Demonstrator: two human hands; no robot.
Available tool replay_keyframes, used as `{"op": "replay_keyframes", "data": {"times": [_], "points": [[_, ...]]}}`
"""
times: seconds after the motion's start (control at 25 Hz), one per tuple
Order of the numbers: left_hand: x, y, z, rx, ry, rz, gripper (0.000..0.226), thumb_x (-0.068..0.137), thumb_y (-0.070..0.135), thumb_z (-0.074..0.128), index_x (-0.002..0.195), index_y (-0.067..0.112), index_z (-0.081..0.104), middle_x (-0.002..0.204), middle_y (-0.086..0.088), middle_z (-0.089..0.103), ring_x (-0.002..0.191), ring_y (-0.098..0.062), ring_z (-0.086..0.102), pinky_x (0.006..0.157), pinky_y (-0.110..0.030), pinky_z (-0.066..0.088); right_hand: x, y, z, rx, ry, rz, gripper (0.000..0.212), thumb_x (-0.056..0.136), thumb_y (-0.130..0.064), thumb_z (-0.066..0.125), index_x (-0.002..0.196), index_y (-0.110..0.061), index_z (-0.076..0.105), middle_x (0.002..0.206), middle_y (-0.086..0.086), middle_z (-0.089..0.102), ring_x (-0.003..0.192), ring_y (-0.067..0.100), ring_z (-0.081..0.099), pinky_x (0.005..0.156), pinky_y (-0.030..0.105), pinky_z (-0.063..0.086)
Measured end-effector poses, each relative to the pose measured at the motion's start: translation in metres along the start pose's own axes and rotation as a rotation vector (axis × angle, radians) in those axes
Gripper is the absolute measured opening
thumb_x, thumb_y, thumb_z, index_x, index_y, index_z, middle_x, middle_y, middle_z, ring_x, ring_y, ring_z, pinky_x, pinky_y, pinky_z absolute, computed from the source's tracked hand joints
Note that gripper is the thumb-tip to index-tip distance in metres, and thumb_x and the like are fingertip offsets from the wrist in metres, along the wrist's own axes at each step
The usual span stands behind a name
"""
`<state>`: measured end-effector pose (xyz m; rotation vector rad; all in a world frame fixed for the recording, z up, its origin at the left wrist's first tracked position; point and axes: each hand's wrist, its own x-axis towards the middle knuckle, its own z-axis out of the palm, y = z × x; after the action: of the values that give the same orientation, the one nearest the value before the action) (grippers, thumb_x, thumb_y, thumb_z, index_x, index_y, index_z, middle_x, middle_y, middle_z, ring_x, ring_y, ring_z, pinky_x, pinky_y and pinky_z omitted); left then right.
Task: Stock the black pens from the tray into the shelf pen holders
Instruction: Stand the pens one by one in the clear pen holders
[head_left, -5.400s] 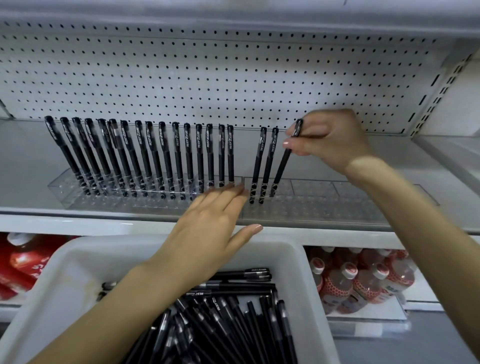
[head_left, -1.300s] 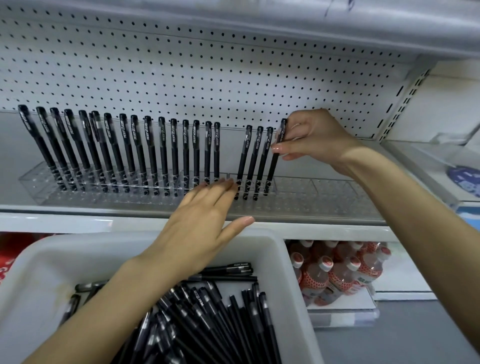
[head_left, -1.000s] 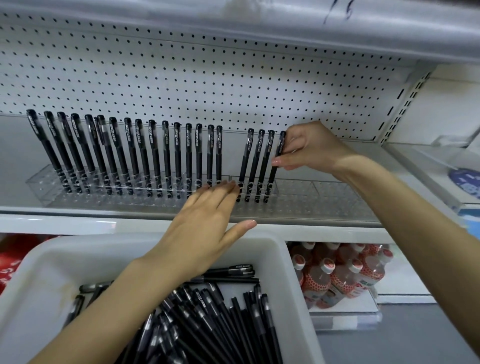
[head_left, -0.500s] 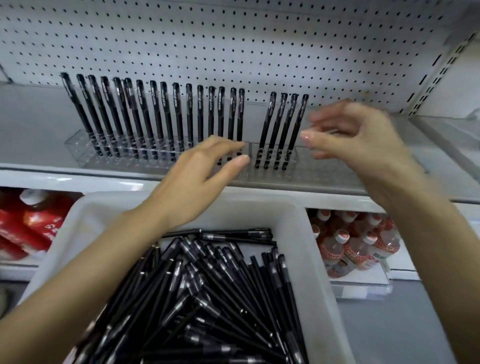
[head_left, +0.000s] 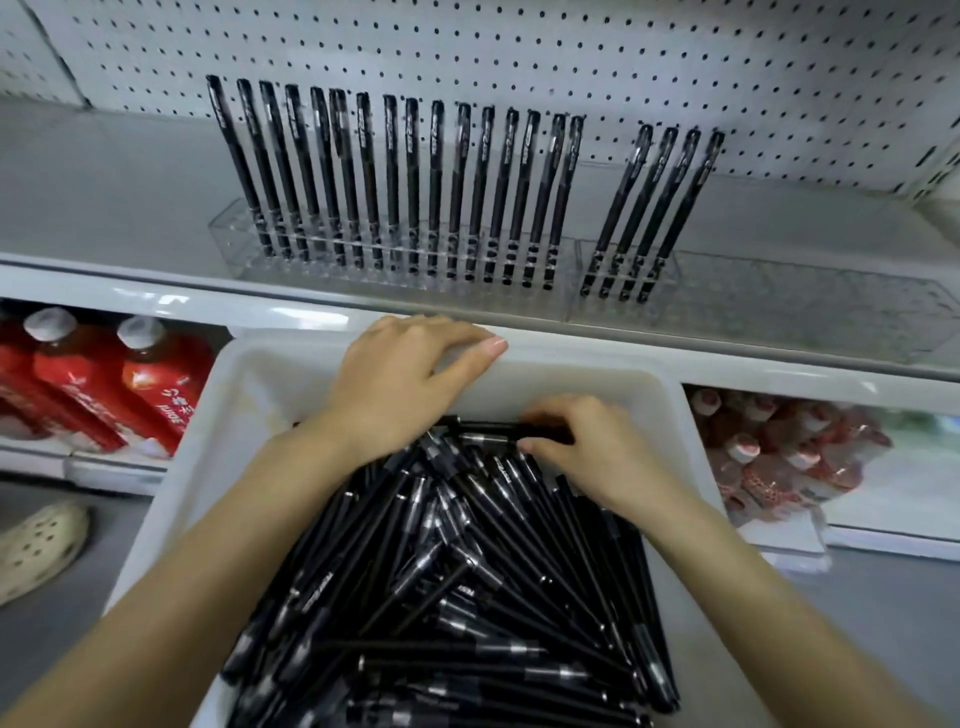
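A white tray (head_left: 208, 447) holds a heap of black pens (head_left: 467, 571). My right hand (head_left: 597, 452) is down in the tray at the far end of the heap, thumb and fingers pinching one pen (head_left: 488, 432) that lies crosswise. My left hand (head_left: 400, 384) rests on the tray's far rim with its fingers stretched over the edge, holding nothing. On the shelf above, the left clear pen holder (head_left: 228, 228) is lined with several upright pens (head_left: 410, 187). The right clear holder (head_left: 805, 306) has several pens (head_left: 654, 208) at its left end only.
A white pegboard (head_left: 519, 57) backs the shelf. Red drink bottles (head_left: 104, 384) stand on the lower shelf at left, and more bottles (head_left: 779, 447) lie at right. A pale perforated shoe (head_left: 36, 545) is on the grey floor at lower left.
My right hand let go of the pen it set in the right holder, dropped into the tray and took hold of a pen. My left hand slid from the holder's front down to the tray rim.
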<state>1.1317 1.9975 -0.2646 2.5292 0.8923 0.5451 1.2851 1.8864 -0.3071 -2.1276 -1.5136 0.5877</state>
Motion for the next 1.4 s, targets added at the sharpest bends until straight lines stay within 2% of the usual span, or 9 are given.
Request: {"op": "replay_keyframes", "data": {"times": [0.16, 0.32, 0.52, 0.76, 0.96, 1.04, 1.12, 1.28, 1.4], "points": [[-0.002, -0.005, 0.003, -0.010, 0.021, 0.017, 0.065, 0.081, 0.069, 0.021, 0.113, 0.033, 0.065, 0.111, 0.014, 0.065, 0.107, -0.010, 0.056, 0.087, -0.023, 0.032, 0.004, -0.004, 0.006, -0.062, -0.020, 0.002, 0.033, 0.084, -0.028, 0.069, 0.115, -0.017, 0.066, 0.114, 0.000, 0.067, 0.108, 0.017, 0.058, 0.081, 0.017, 0.036], [-0.001, -0.004, 0.003, -0.002, 0.016, 0.009, 0.062, 0.082, 0.070, 0.025, 0.114, 0.034, 0.064, 0.113, 0.014, 0.064, 0.108, -0.008, 0.053, 0.086, -0.019, 0.026, 0.004, -0.004, 0.008, -0.099, -0.015, 0.000, 0.032, 0.080, -0.028, 0.073, 0.110, -0.018, 0.069, 0.110, 0.000, 0.066, 0.105, 0.017, 0.058, 0.083, 0.020, 0.038], [-0.003, -0.003, 0.002, 0.003, 0.018, 0.008, 0.060, 0.083, 0.068, 0.028, 0.115, 0.033, 0.064, 0.114, 0.015, 0.064, 0.108, -0.006, 0.051, 0.086, -0.019, 0.025, 0.001, -0.009, 0.010, -0.092, -0.007, -0.001, 0.025, 0.075, -0.028, 0.077, 0.096, -0.016, 0.070, 0.096, 0.000, 0.063, 0.095, 0.017, 0.058, 0.081, 0.025, 0.041], [-0.004, 0.000, 0.000, -0.012, 0.016, 0.006, 0.058, 0.083, 0.062, 0.027, 0.117, 0.032, 0.063, 0.110, 0.016, 0.062, 0.098, 0.001, 0.044, 0.085, -0.018, 0.024, 0.000, -0.010, 0.011, -0.085, -0.057, -0.033, 0.017, 0.076, -0.028, 0.076, 0.082, -0.017, 0.065, 0.088, -0.002, 0.056, 0.085, 0.015, 0.052, 0.075, 0.026, 0.040], [-0.001, -0.005, 0.002, -0.119, 0.031, 0.006, 0.057, 0.084, 0.066, 0.031, 0.112, 0.032, 0.066, 0.108, 0.016, 0.064, 0.102, -0.003, 0.053, 0.087, -0.025, 0.036, -0.002, -0.010, 0.001, 0.074, -0.036, -0.076, 0.017, 0.076, -0.033, 0.075, 0.070, -0.031, 0.060, 0.074, -0.007, 0.065, 0.075, 0.013, 0.061, 0.072, 0.029, 0.047], [0.001, -0.008, 0.000, -0.312, 0.073, 0.022, 0.046, 0.085, 0.060, 0.039, 0.106, 0.031, 0.069, 0.103, 0.015, 0.065, 0.101, -0.001, 0.057, 0.087, -0.023, 0.041, -0.002, -0.012, -0.006, 0.183, -0.007, -0.101, 0.016, 0.076, -0.032, 0.076, 0.068, -0.029, 0.062, 0.069, -0.005, 0.064, 0.069, 0.014, 0.060, 0.068, 0.029, 0.047], [0.001, -0.008, -0.006, -0.392, 0.091, 0.056, 0.030, 0.088, 0.049, 0.050, 0.096, 0.029, 0.071, 0.095, 0.012, 0.066, 0.095, -0.001, 0.059, 0.085, -0.020, 0.043, -0.002, -0.015, -0.014, 0.285, 0.052, -0.132, 0.011, 0.074, -0.028, 0.077, 0.072, -0.024, 0.068, 0.069, -0.002, 0.065, 0.064, 0.016, 0.058, 0.064, 0.028, 0.046], [-0.002, 0.003, -0.017, -0.235, -0.022, 0.146, 0.031, 0.081, 0.055, 0.053, 0.091, 0.033, 0.072, 0.086, 0.017, 0.067, 0.084, 0.001, 0.061, 0.079, -0.027, 0.048, -0.008, -0.023, -0.038, 0.329, 0.114, -0.207, 0.011, 0.073, -0.030, 0.077, 0.078, -0.022, 0.073, 0.069, -0.008, 0.066, 0.063, 0.011, 0.055, 0.062, 0.021, 0.043], [0.003, 0.021, -0.023, -0.246, -0.093, 0.179, 0.019, 0.076, 0.046, 0.062, 0.089, 0.036, 0.072, 0.077, 0.021, 0.069, 0.076, 0.004, 0.063, 0.074, -0.023, 0.051, -0.011, -0.026, -0.059, 0.293, 0.140, -0.270, 0.011, 0.072, -0.033, 0.077, 0.078, -0.025, 0.074, 0.069, -0.009, 0.067, 0.062, 0.008, 0.056, 0.059, 0.019, 0.044]]}}
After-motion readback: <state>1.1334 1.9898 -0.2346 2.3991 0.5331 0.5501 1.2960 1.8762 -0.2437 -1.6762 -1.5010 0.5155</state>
